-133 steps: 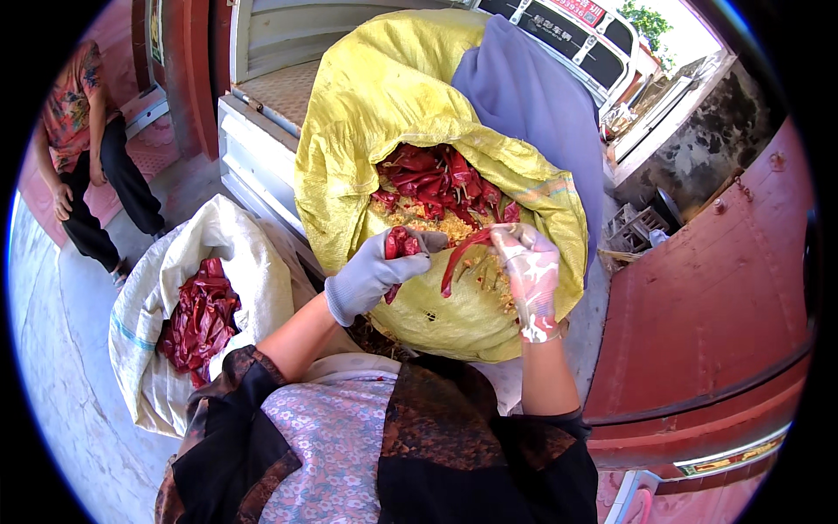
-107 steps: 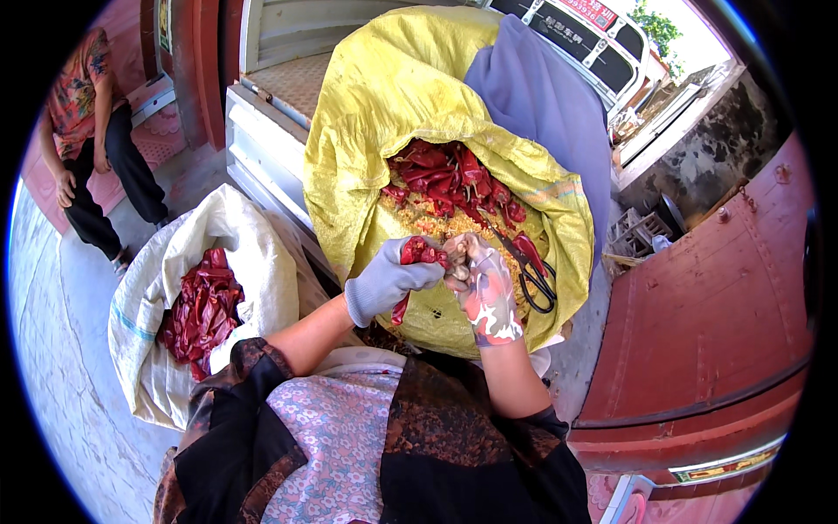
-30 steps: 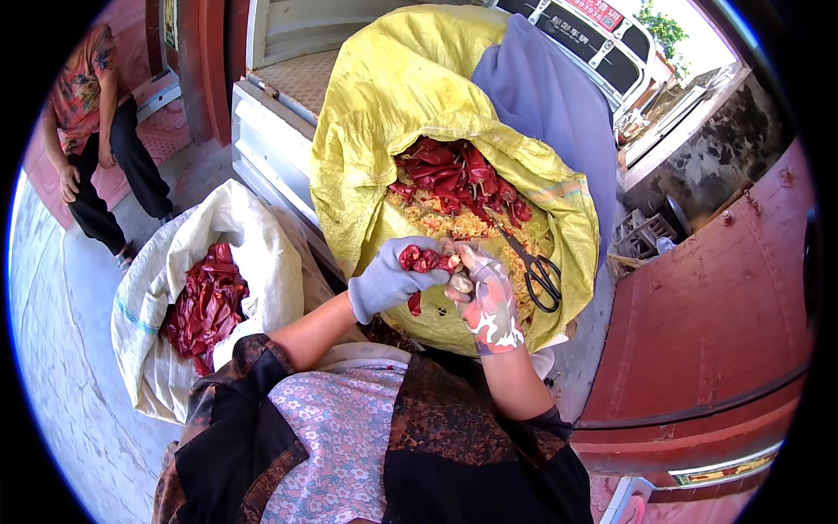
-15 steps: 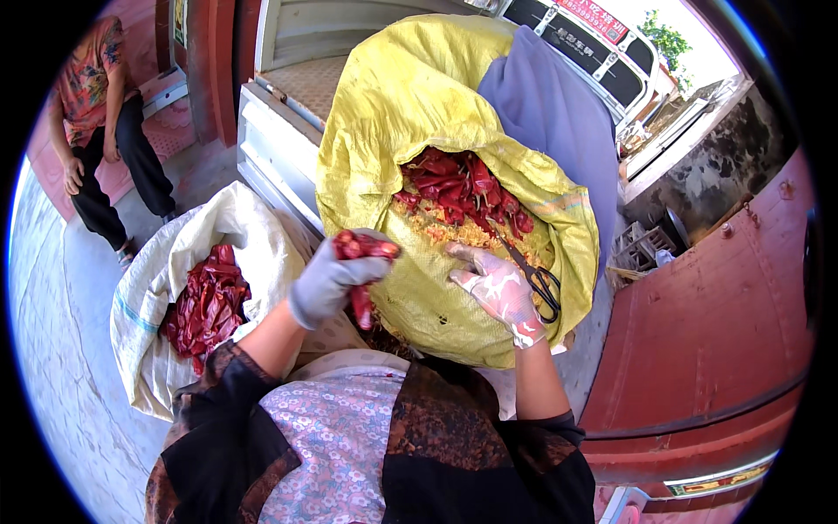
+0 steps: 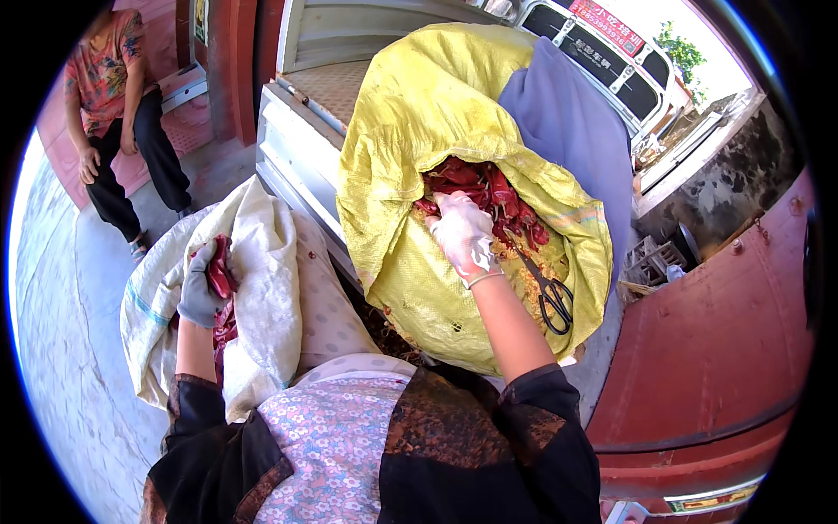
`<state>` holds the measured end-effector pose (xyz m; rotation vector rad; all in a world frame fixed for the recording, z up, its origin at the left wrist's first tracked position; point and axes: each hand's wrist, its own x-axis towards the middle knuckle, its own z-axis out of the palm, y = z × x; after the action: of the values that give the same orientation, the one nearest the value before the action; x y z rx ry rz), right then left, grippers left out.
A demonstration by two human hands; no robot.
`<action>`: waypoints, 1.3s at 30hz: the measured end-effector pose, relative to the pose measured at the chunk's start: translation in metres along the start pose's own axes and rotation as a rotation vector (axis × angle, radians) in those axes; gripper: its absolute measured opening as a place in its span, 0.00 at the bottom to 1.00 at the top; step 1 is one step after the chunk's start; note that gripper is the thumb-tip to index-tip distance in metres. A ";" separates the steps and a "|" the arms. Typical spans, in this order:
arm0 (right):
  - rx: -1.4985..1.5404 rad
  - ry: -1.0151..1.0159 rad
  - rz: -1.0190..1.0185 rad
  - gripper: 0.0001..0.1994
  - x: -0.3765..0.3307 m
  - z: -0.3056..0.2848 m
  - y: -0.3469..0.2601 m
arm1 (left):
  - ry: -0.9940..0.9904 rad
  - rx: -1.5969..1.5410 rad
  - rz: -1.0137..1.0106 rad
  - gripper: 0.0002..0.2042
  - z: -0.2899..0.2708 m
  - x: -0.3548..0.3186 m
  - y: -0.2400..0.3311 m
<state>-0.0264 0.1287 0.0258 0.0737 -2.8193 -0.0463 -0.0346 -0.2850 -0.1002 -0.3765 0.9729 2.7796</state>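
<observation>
Outdoors by a truck bed point(image 5: 349, 83): left hand point(image 5: 200, 293) grasps red chillies point(image 5: 218, 271) over white sack point(image 5: 262, 288); right hand point(image 5: 464, 237), at three o'clock, digs loosely into yellow sack point(image 5: 410, 157).

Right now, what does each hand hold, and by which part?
Left hand grips red chillies around their middle, over the white sack. Right hand reaches among chillies; its hold cannot be told.

Clearance and Obstructions

Yellow sack point(image 5: 419, 157) mouth open from above; scissors point(image 5: 550, 293) lie along its right inner wall. White sack point(image 5: 262, 262) mouth narrow, folds crowding the left hand point(image 5: 199, 288). Purple cloth point(image 5: 567, 122) backs the yellow sack.
</observation>
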 end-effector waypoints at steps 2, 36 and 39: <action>-0.026 -0.015 0.000 0.21 0.008 0.009 0.002 | -0.036 -0.038 -0.042 0.08 -0.007 0.004 -0.004; 0.080 0.127 -0.169 0.28 -0.069 -0.070 0.026 | -0.156 1.397 0.480 0.31 0.016 -0.002 -0.021; 0.057 0.167 -0.231 0.27 -0.072 -0.066 0.018 | -0.385 1.297 0.598 0.33 0.101 -0.028 -0.054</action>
<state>0.0619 0.1491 0.0662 0.3970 -2.6321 -0.0111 -0.0132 -0.1820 -0.0472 0.6865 2.6497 1.7691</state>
